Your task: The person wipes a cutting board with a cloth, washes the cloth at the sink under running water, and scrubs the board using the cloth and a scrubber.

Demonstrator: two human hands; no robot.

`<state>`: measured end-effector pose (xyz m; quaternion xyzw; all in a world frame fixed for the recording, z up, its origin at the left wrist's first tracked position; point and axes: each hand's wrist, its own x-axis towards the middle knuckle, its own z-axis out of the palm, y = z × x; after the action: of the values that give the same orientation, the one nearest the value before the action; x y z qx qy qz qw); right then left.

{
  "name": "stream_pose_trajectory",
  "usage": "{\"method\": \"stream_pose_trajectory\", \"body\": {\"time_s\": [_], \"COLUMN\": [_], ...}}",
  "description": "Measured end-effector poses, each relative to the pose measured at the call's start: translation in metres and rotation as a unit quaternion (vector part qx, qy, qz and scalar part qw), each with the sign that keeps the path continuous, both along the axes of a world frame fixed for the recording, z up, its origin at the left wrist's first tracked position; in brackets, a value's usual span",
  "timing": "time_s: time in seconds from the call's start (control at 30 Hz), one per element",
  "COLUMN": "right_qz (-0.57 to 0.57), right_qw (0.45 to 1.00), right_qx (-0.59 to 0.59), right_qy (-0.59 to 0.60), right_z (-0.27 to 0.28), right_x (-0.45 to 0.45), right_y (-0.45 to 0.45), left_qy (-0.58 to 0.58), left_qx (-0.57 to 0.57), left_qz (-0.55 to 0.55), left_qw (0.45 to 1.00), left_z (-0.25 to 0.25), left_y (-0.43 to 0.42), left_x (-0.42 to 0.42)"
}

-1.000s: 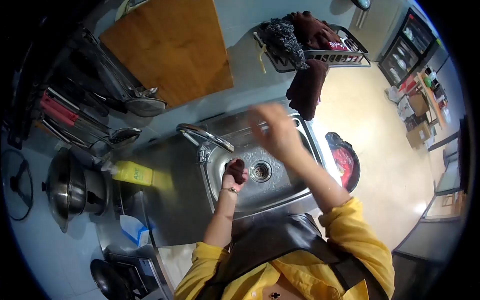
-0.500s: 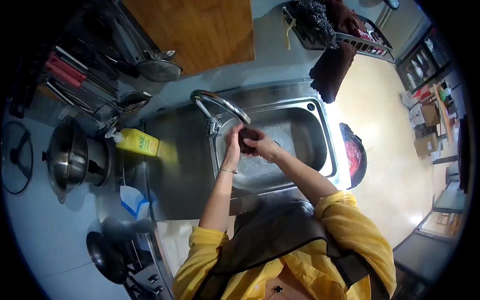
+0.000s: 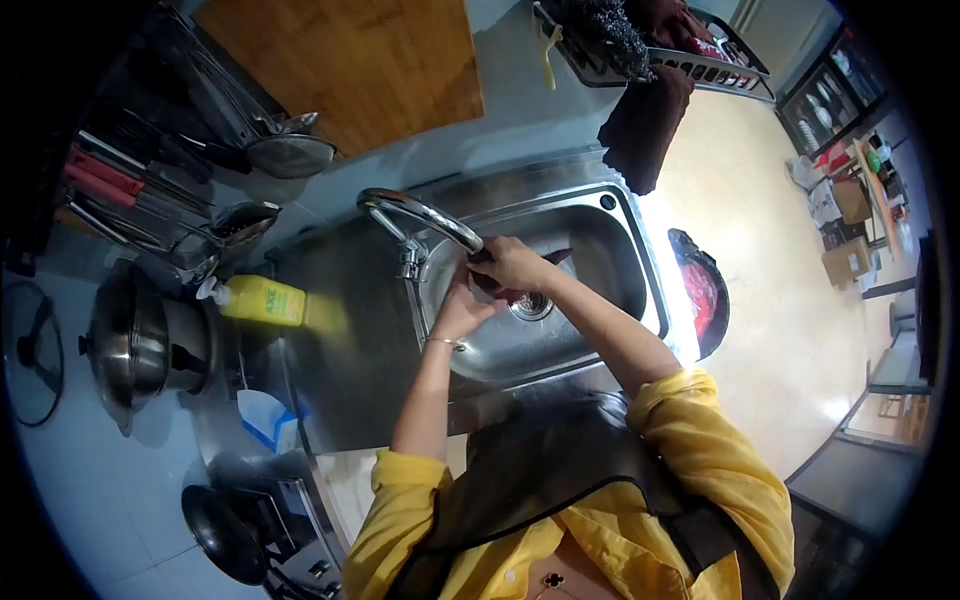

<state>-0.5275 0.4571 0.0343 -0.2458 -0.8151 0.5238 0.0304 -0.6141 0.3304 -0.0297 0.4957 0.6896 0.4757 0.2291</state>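
Note:
Over the sink basin (image 3: 610, 290), both my hands are on a dark brown cloth (image 3: 557, 257), right below the mouth of the curved faucet (image 3: 425, 212). My left hand (image 3: 468, 303), with a bracelet at the wrist, cups the cloth from below. Its fingers are partly covered. From above, my right hand (image 3: 515, 266) grips the cloth with bent fingers close to the faucet tip. A loose end of the cloth sticks out past the right hand. The metal drain (image 3: 531, 306) shows beneath.
Left of the sink stand a yellow soap bottle (image 3: 262, 301), a lidded steel pot (image 3: 130, 335) and a black pan (image 3: 222, 535). A wooden board (image 3: 350, 70) and utensils are behind. Another brown cloth (image 3: 648, 128) hangs from the dish rack (image 3: 715, 72). A lined bin (image 3: 700, 295) is at right.
My right hand has moved up over the cloth toward the faucet tip, and the cloth now spreads out past it. My left hand has turned and dropped slightly. The view has shifted a little.

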Motion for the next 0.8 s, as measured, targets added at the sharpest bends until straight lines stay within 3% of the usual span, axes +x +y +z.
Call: {"method": "stream_pose_trajectory", "body": {"time_s": [0.03,0.1,0.13,0.17,0.2,0.23,0.27,0.33,0.43,0.53,0.6,0.63,0.67,0.73,0.77,0.8], "right_qz": [0.000,-0.005,-0.011,-0.010,-0.042,-0.075,-0.077,-0.122,-0.105,-0.080,-0.046,-0.053,-0.055,-0.058,-0.043,-0.038], "right_qw": [0.997,0.998,0.997,0.997,0.994,0.986,0.985,0.962,0.963,0.976,0.990,0.987,0.987,0.993,0.994,0.995], "right_qx": [0.051,0.031,0.009,0.012,-0.040,-0.091,-0.090,-0.225,-0.227,-0.175,-0.109,-0.133,-0.133,-0.097,-0.075,-0.074], "right_qy": [0.051,0.062,0.075,0.073,0.097,0.122,0.122,0.097,0.097,0.106,0.070,0.071,0.072,0.031,0.061,0.057], "right_z": [-0.012,-0.006,-0.002,-0.001,0.000,0.002,0.005,0.007,0.000,-0.008,0.009,0.013,0.017,0.020,0.007,0.003], "right_x": [-0.001,0.001,0.002,0.005,0.008,0.010,0.013,0.020,0.018,0.008,0.009,0.009,0.008,0.008,0.007,0.008], "right_y": [0.001,0.006,0.010,0.012,0.015,0.020,0.023,0.023,0.014,0.013,0.010,0.007,0.008,0.004,0.007,0.007], "left_qy": [-0.003,-0.347,-0.347,-0.130,0.095,0.252,0.290,0.385,0.412,0.406,0.267,0.193,0.248,0.273,0.054,-0.058], "left_qx": [0.001,-0.045,-0.042,-0.037,-0.029,-0.035,0.004,0.023,-0.065,-0.145,-0.267,-0.120,-0.024,-0.004,0.019,0.033], "left_qz": [0.000,-0.003,-0.005,0.058,0.120,0.162,0.180,0.243,0.231,0.132,0.168,0.185,0.144,0.137,0.114,0.098], "left_qw": [1.000,0.937,0.937,0.989,0.988,0.954,0.940,0.890,0.879,0.893,0.911,0.956,0.958,0.952,0.992,0.993], "left_z": [-0.012,-0.036,-0.046,-0.053,-0.062,-0.084,-0.066,0.004,-0.029,-0.027,-0.008,-0.010,-0.008,-0.029,-0.060,-0.068], "left_y": [0.005,0.016,0.016,0.009,0.003,-0.007,-0.012,-0.015,-0.033,-0.039,-0.024,-0.023,-0.020,-0.001,0.009,0.012], "left_x": [0.006,0.011,0.011,0.013,0.013,0.004,0.000,0.002,-0.035,-0.047,-0.030,-0.016,-0.004,0.019,0.025,0.027]}}
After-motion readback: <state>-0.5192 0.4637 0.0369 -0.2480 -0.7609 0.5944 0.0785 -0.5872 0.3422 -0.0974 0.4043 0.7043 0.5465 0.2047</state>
